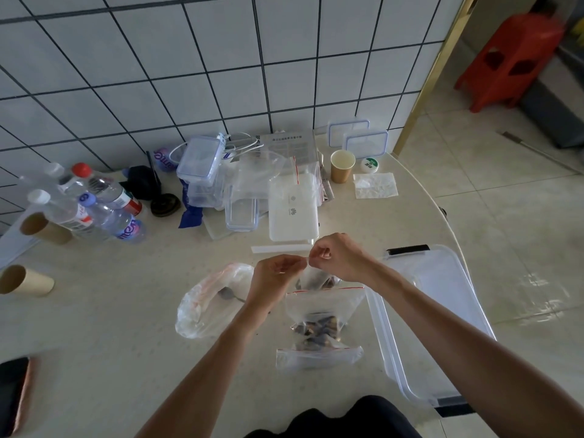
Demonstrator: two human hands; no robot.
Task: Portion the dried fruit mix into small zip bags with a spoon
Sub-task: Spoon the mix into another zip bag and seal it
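A filled zip bag (319, 330) of dark dried fruit lies on the pale surface (126, 343), overlapping another bag nearer the camera. Just beyond, the left hand (278, 273) and right hand (335, 259) each pinch the top of a small bag (316, 278), largely hidden behind them. A spoon (228, 294) shows dimly through a crumpled plastic bag (205, 301).
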